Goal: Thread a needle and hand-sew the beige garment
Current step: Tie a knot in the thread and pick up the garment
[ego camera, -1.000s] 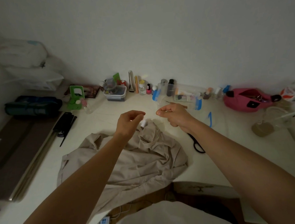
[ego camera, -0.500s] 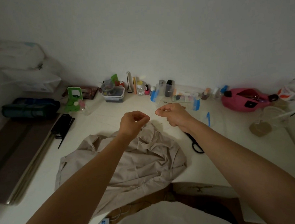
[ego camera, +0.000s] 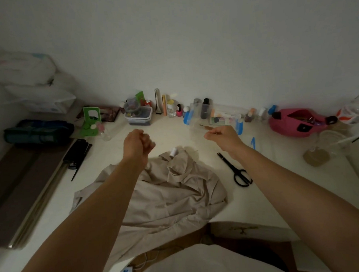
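Note:
The beige garment [ego camera: 156, 194] lies crumpled on the white table [ego camera: 259, 198], in front of me. A small white thread spool [ego camera: 172, 151] rests on its far edge. My left hand [ego camera: 138, 144] hovers above the garment's far left with the fingers curled into a pinch, apparently on the thread. My right hand [ego camera: 223, 136] is held up to the right of the spool, thumb and forefinger pinched together on what seems to be the needle. Both thread and needle are too thin to see in this dim light.
Black scissors [ego camera: 236, 171] lie right of the garment, under my right forearm. Bottles and small boxes [ego camera: 139, 116] line the wall. A pink pouch [ego camera: 295, 122] and clear cups [ego camera: 327, 143] are at the right; a black comb [ego camera: 77, 154] is at the left.
My hands were nearly touching above the spool. They have drawn apart, the left going left and the right going right, and both pinches hold.

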`<state>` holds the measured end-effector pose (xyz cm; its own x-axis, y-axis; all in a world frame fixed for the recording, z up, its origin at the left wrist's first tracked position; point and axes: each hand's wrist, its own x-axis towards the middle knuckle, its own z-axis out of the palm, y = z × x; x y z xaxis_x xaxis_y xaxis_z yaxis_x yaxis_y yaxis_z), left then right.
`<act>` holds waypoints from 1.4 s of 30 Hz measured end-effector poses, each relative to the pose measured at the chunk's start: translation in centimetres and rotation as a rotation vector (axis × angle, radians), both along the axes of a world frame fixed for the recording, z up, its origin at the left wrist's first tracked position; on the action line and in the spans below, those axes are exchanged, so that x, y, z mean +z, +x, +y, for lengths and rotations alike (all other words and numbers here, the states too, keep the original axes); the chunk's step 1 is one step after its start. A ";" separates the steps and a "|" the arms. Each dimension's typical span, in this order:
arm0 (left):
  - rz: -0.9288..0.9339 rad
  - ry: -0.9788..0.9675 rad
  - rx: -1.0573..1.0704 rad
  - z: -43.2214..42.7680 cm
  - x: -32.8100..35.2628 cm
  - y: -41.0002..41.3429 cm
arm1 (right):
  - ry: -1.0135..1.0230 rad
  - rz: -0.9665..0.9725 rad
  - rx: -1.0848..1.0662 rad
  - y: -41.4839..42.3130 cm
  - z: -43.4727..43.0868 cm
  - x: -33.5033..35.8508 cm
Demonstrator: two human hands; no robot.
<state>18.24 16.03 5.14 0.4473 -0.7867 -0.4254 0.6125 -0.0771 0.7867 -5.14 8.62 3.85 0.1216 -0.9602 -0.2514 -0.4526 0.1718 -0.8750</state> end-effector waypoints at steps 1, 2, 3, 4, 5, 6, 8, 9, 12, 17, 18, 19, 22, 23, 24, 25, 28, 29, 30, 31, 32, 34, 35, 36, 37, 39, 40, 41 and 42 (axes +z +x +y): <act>-0.260 0.098 -0.055 0.2 -0.6 0.1 | -0.033 0.018 -0.019 0.1 -0.1 0.0; -0.498 0.179 -0.092 0.4 -1.3 0.3 | -0.069 0.035 -0.028 0.2 -0.2 0.0; -0.667 0.251 -0.102 0.7 -2.0 0.7 | -0.100 0.056 -0.025 0.3 -0.3 0.1; -0.802 0.317 -0.108 1.0 -2.5 1.2 | -0.114 0.077 -0.004 0.5 -0.4 0.2; -0.917 0.377 -0.142 1.2 -3.0 1.8 | -0.111 0.103 0.035 0.7 -0.3 0.3; -1.003 0.433 -0.210 1.4 -3.3 2.2 | -0.098 0.125 0.085 0.9 -0.2 0.4; -1.142 0.533 -0.393 1.5 -3.9 2.8 | -0.086 0.164 0.174 1.5 0.2 0.6; -1.238 0.552 -0.471 1.6 -3.8 2.7 | -0.097 0.181 0.207 1.9 0.4 0.8; -1.483 0.275 -0.534 1.5 -2.4 0.5 | -0.130 0.169 0.276 3.3 1.2 1.3; -1.237 0.082 -0.651 0.6 -0.1 -3.6 | -0.143 0.169 0.335 5.1 1.9 2.5; -1.193 0.093 -0.629 0.5 0.0 -3.8 | -0.141 0.164 0.340 5.1 1.9 2.6; -1.166 0.098 -0.606 0.5 0.1 -3.8 | -0.136 0.147 0.341 5.0 2.0 2.7; -1.155 0.133 -0.523 0.8 -0.1 -2.8 | -0.112 0.098 0.293 4.1 2.0 2.5; -1.175 0.165 -0.480 1.0 -0.3 -2.1 | -0.112 0.095 0.266 3.8 1.9 2.3; -1.193 0.213 -0.430 1.3 -0.7 -1.2 | -0.115 0.099 0.237 3.4 1.8 2.2; -1.207 0.273 -0.379 1.5 -1.1 -0.2 | -0.123 0.106 0.212 3.0 1.7 2.1; -1.269 0.473 -0.304 2.3 -2.2 2.1 | -0.136 0.126 0.188 2.2 1.7 1.8; -1.316 0.528 -0.322 2.4 -2.3 2.3 | -0.137 0.127 0.194 2.2 1.8 1.9; -1.384 0.577 -0.362 2.3 -2.3 2.2 | -0.136 0.129 0.203 2.3 1.8 1.9; -1.475 0.603 -0.411 2.1 -2.2 1.8 | -0.135 0.135 0.213 2.4 1.9 2.0; -1.563 0.566 -0.447 1.9 -2.0 1.1 | -0.136 0.140 0.223 2.6 2.0 2.0; -1.650 0.301 -0.449 1.6 -1.1 -0.8 | -0.141 0.137 0.246 2.9 2.3 2.2; -1.646 0.165 -0.467 1.4 -0.5 -1.8 | -0.139 0.136 0.256 3.1 2.4 2.3; -1.631 0.076 -0.507 1.2 -0.2 -2.7 | -0.139 0.135 0.266 3.3 2.6 2.5; -1.625 0.034 -0.543 1.1 0.0 -3.5 | -0.140 0.137 0.277 3.4 2.6 2.7; -1.556 0.006 -0.547 0.8 -0.1 -4.3 | -0.143 0.148 0.301 3.5 2.8 3.0; -1.487 -0.001 -0.527 0.7 -0.1 -4.5 | -0.143 0.152 0.309 3.5 2.8 3.2; -1.430 0.004 -0.508 0.6 -0.3 -4.5 | -0.139 0.150 0.313 3.4 2.9 3.2; -1.413 0.021 -0.493 0.6 -0.3 -4.5 | -0.131 0.144 0.313 3.3 3.0 3.2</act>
<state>13.73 16.63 4.81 0.1865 -0.9765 0.1078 -0.7230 -0.0621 0.6881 -1.80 11.58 7.04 0.3869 -0.9073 -0.1647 -0.5859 -0.1039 -0.8037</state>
